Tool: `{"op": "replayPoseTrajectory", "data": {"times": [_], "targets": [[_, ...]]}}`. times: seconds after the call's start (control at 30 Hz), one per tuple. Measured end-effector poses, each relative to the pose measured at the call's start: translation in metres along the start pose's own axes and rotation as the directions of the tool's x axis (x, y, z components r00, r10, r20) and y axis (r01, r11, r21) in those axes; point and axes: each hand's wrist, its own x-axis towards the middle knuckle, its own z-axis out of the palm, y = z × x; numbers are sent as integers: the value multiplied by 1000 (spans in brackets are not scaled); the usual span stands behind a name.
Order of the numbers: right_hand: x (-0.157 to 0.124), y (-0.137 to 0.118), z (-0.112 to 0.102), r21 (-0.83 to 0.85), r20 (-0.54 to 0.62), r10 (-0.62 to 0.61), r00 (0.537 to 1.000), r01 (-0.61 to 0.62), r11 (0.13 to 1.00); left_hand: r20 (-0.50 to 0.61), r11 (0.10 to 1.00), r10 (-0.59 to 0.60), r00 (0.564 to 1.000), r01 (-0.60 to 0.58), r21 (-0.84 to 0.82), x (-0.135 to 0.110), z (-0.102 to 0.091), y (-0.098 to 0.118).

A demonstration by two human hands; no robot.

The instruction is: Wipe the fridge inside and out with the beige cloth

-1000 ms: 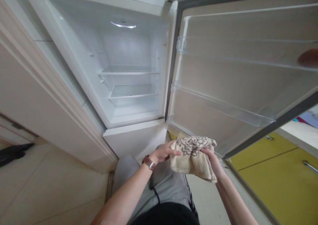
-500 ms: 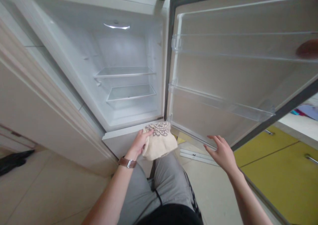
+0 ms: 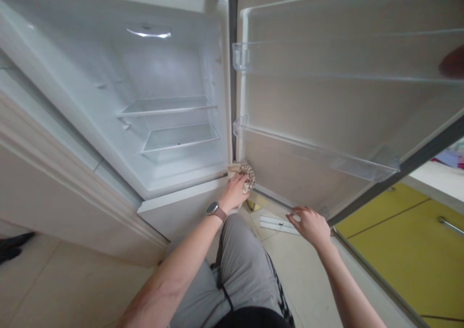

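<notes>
My left hand point(image 3: 234, 192) is closed on a cream cloth point(image 3: 249, 176) with a brown printed pattern. It presses the cloth into the bottom corner on the hinge side, between the fridge body and the open fridge door point(image 3: 326, 106). Part of the cloth is hidden under the fingers. My right hand point(image 3: 311, 226) is at the lower edge of the door, with thumb and fingers curled round the rim of the bottom door shelf point(image 3: 271, 198).
Inside the lit fridge are two glass shelves point(image 3: 166, 106). Clear door racks point(image 3: 319, 154) cross the door. Yellow cabinets point(image 3: 395, 250) stand at right below a white counter point(image 3: 445, 178). A white strip point(image 3: 279, 224) lies on the tiled floor. A blurred reddish shape point(image 3: 453, 62) shows at upper right.
My left hand has carried the cloth up and right into the hinge corner, bunching it. My right hand has moved slightly left and closed on the door shelf's rim. The view has shifted right.
</notes>
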Motion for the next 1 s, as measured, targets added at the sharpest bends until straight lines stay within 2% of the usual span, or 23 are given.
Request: {"op": "replayPoseTrajectory", "data": {"times": [0.07, 0.17, 0.27, 0.33, 0.4, 0.5, 0.57, 0.63, 0.67, 0.73, 0.8, 0.83, 0.9, 1.0], "targets": [[-1, -2, -2, -2, 6, 6, 1000, -6, 1000, 6, 995, -63, 998, 63, 78, 7, 8, 2], [-1, -5, -3, -8, 14, 24, 1000, -24, 1000, -3, 986, -128, 992, 127, 108, 15, 11, -8], [-1, -7, -4, 3, 6, 36, 999, -36, 999, 88, 994, -97, 991, 91, 64, 18, 14, -26], [-1, -9, -5, 2, 11, 39, 999, -39, 999, 107, 997, -68, 992, 70, -13, 15, 18, -38], [-2, -12, -8, -10, 28, 54, 998, -53, 999, 56, 991, -62, 996, 68, -115, 9, 24, -48], [-5, -17, -11, -29, 45, 72, 996, -71, 997, -85, 944, -120, 989, 87, -319, -2, 33, -57], [-7, -20, -12, -50, 52, 77, 996, -74, 996, -183, 863, -180, 966, 66, -500, -8, 41, -60], [-8, -23, -12, -83, 66, 93, 993, -88, 993, -230, 702, -296, 927, 48, -710, -15, 50, -62], [-9, -24, -11, -101, 73, 105, 992, -97, 990, -209, 586, -386, 899, 64, -808, -18, 55, -63], [-10, -24, -10, -133, 87, 118, 989, -106, 985, -92, 348, -562, 822, 134, -928, -25, 65, -65], [-10, -25, -10, -153, 106, 120, 987, -103, 983, 36, 189, -669, 743, 216, -958, -31, 74, -69], [-10, -25, -10, -158, 116, 120, 986, -101, 982, 81, 148, -691, 719, 249, -957, -34, 77, -71], [-9, -25, -11, -158, 137, 121, 983, -99, 983, 151, 85, -700, 698, 292, -953, -36, 78, -77], [-11, -29, -11, -149, 146, 117, 982, -95, 984, 193, 36, -685, 702, 298, -954, -29, 71, -89]]}}
